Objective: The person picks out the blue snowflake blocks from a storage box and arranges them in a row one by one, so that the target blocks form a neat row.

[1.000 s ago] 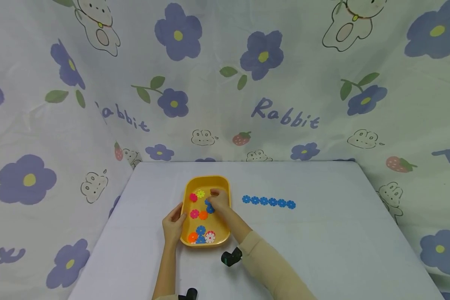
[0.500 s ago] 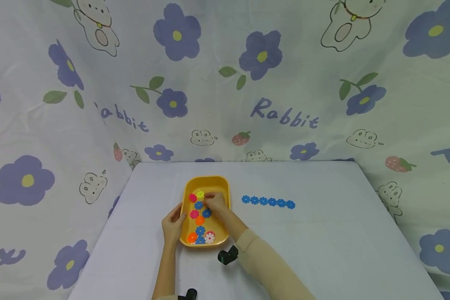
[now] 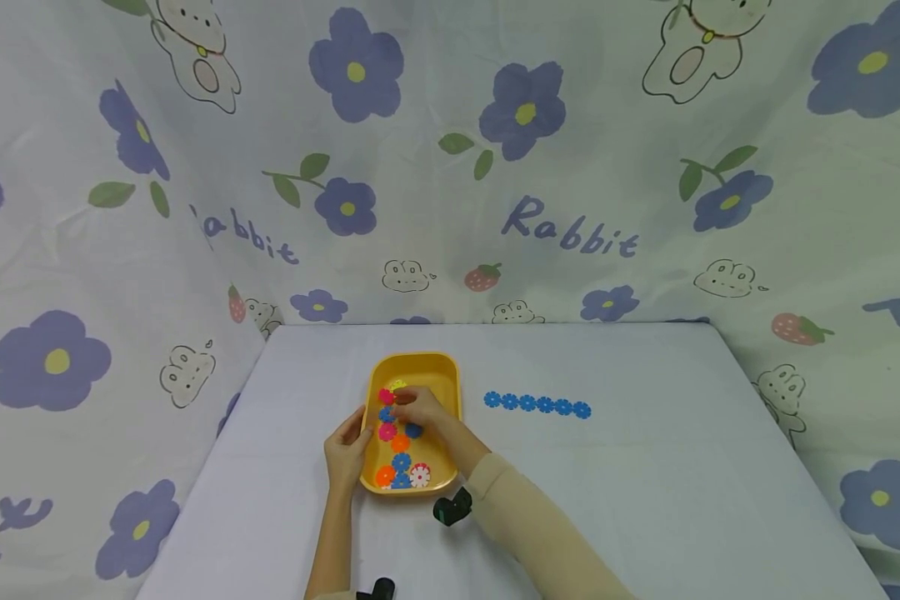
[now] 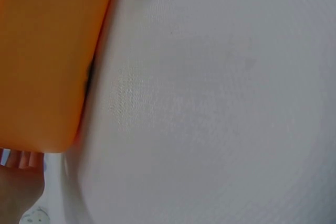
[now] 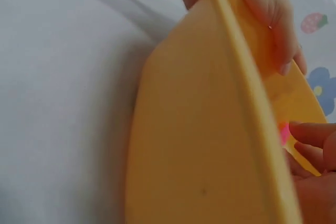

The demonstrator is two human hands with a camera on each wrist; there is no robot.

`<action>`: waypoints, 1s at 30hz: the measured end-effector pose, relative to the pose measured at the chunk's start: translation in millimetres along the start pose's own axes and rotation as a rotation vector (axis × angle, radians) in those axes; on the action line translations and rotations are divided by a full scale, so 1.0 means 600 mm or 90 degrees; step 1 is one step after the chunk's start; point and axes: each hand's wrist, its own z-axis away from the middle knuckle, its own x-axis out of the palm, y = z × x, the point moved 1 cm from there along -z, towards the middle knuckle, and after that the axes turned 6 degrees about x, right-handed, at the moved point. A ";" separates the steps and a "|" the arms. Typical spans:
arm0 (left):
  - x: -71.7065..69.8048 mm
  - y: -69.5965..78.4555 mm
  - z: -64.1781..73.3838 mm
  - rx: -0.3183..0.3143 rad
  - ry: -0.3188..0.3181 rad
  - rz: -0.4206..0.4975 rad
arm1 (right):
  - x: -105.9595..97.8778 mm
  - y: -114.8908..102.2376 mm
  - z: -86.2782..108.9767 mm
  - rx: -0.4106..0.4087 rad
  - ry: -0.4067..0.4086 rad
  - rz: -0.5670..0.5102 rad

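A yellow tray holds several small notched snowflake discs. My left hand grips its left side, with the thumb at the rim and the fingers outside the wall. My right hand reaches over the right side into the tray. Its fingertips are right at a blue disc, just below a pink disc. A yellow disc shows partly above the hand. Another blue disc is partly hidden under it. In the right wrist view, the fingers lie close to a pink disc.
To the right of the tray, a row of several blue discs lies joined end to end on the white table. Orange, blue and white discs sit near the tray's front. A patterned cloth stands behind and beside the table.
My right hand has moved left and slightly down across the tray. A blue disc by its fingertips has shifted left, and an orange one has slid down. My left hand stays on the tray.
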 end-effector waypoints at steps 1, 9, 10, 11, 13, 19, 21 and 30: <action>0.000 -0.001 0.000 0.003 0.002 0.000 | 0.003 0.002 0.000 -0.017 -0.002 0.010; 0.001 -0.002 -0.001 0.028 0.022 0.002 | 0.033 0.012 0.004 -0.074 0.058 0.053; 0.001 -0.002 -0.001 0.030 0.021 0.004 | 0.037 0.012 0.006 -0.080 0.063 0.056; 0.002 -0.002 -0.001 0.032 0.020 0.007 | 0.040 0.012 0.008 -0.086 0.066 0.059; 0.002 -0.001 -0.002 0.032 0.019 0.017 | 0.046 0.012 0.011 -0.102 0.066 0.061; 0.003 0.003 -0.001 0.012 0.006 0.034 | 0.054 0.011 0.018 -0.112 0.069 0.075; 0.002 0.003 0.000 0.008 0.003 0.035 | 0.053 0.011 0.018 -0.105 0.068 0.069; -0.001 0.003 0.001 0.010 -0.002 0.040 | 0.037 0.001 0.031 -0.046 0.026 -0.093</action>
